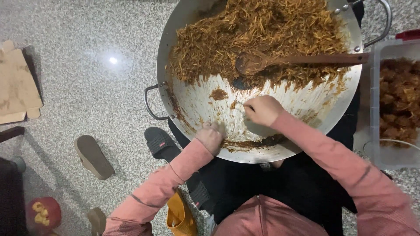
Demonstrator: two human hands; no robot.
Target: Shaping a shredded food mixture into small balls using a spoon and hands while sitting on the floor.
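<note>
Scraping browned shreds (258, 30) off the wok (175, 52) wall: left hand (211, 136) loosely curled, right hand (262, 109) pinched shut on scraps; best gathered with short, firm pulls toward the pile.

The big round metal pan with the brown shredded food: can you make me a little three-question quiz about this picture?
1. True or false: the long wooden spoon is held by one of the hands.
2. Which hand rests on the near rim of the big round metal pan: A) left hand B) right hand?
3. Fill in: the brown shredded food is heaped on the ___ side of the pan.

Key: 1. False, it lies in the pan alone. 2. A; the right hand is pressed on the pan's scraped inside. 3. Far.
</note>
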